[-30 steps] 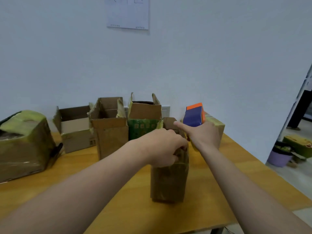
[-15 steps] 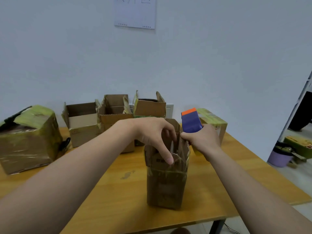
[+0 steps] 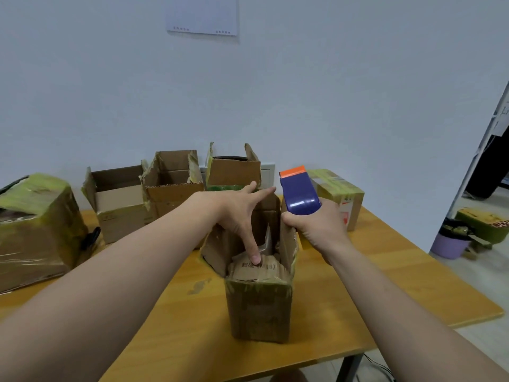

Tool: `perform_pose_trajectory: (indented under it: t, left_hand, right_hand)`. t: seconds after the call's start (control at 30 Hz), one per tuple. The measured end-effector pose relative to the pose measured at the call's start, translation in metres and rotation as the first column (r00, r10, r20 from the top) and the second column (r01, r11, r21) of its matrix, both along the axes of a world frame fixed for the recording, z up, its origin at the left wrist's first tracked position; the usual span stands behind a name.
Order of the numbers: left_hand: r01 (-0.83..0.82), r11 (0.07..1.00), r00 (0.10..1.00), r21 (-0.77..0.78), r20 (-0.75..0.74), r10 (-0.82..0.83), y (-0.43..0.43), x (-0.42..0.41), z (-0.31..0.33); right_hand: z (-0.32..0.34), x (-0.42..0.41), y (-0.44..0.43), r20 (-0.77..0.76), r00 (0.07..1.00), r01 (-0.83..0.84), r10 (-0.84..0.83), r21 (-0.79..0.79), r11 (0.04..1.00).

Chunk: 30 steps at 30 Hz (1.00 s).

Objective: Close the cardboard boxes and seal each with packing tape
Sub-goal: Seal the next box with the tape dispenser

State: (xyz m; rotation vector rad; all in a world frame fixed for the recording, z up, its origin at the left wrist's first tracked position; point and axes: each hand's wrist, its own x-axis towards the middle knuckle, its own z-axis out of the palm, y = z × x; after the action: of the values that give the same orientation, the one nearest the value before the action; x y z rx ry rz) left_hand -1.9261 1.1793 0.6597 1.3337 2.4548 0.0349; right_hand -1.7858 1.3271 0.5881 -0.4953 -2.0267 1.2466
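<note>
Head: box flap under left fingers; right hand grips dispenser

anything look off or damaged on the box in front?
Yes. The tall box has torn, ragged-edged flaps. The near flap, under the thumb of the left hand, is crumpled down inside, while the side flaps stand up. The open boxes behind are frayed too. The right hand grips the tape dispenser.

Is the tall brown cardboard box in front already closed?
No, the tall brown cardboard box has flaps standing up, the left hand presses an inner flap down, and the right hand grips the blue-and-orange tape dispenser.
</note>
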Motion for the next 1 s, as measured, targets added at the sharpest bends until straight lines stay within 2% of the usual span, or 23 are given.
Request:
perform_pose_trajectory:
  t: [0.17,0.27,0.33,0.4,0.47,0.57,0.63,0.7,0.73,0.8,0.83,0.9,1.0]
  left_hand:
    - [0.092,0.99,0.995,0.107,-0.044,-0.088,0.009,0.001,0.002]
    - [0.127,0.989,0.984,0.077,-0.136,-0.115,0.008,0.014,-0.004]
    - [0.136,0.99,0.96,0.036,-0.253,-0.123,0.005,0.021,-0.01]
    - [0.109,0.993,0.93,0.04,-0.358,-0.087,0.001,0.024,-0.015]
    - [0.053,0.99,0.928,0.134,-0.371,0.001,0.001,0.027,-0.017]
    - [-0.03,0.956,0.964,0.293,-0.243,0.104,0.005,0.031,-0.019]
    - [-0.156,0.871,0.985,0.466,0.007,0.172,0.01,0.027,-0.026]
    - [-0.373,0.675,0.922,0.636,0.333,0.197,0.014,0.026,-0.037]
    - [-0.464,0.568,0.878,0.68,0.436,0.195,0.016,0.028,-0.043]
    - [-0.54,0.41,0.839,0.735,0.512,0.185,0.017,0.034,-0.055]
    - [-0.543,0.37,0.838,0.754,0.513,0.185,0.016,0.037,-0.059]
    - [-0.529,0.36,0.848,0.768,0.499,0.18,0.014,0.037,-0.063]
    - [-0.477,0.459,0.876,0.749,0.447,0.181,0.006,0.031,-0.063]
  right_hand:
    - [-0.007,0.003,0.01,-0.021,0.999,0.024,-0.025,-0.015,1.0]
    - [-0.012,0.003,0.013,-0.037,0.999,0.033,-0.035,-0.042,0.999]
    - [-0.015,0.002,0.013,-0.043,0.998,0.052,-0.054,-0.041,0.998]
    - [-0.016,-0.001,0.013,-0.039,0.996,0.076,-0.078,-0.054,0.996]
    - [-0.017,-0.005,0.012,-0.033,0.994,0.105,-0.108,-0.074,0.992]
    - [-0.015,-0.011,0.005,-0.031,0.99,0.137,-0.14,-0.087,0.987]
    - [-0.012,-0.014,-0.004,-0.031,0.991,0.129,-0.133,-0.108,0.986]
    - [-0.008,-0.017,-0.013,-0.031,0.991,0.124,-0.129,-0.133,0.983]
    - [-0.007,-0.018,-0.017,-0.027,0.992,0.121,-0.127,-0.156,0.98]
    - [-0.005,-0.02,-0.021,-0.014,0.993,0.109,-0.115,-0.208,0.972]
    - [-0.005,-0.02,-0.023,-0.006,0.994,0.101,-0.105,-0.222,0.97]
    - [-0.006,-0.019,-0.023,0.006,0.996,0.087,-0.089,-0.243,0.966]
    - [-0.006,-0.016,-0.023,0.028,0.997,0.083,-0.078,-0.293,0.952]
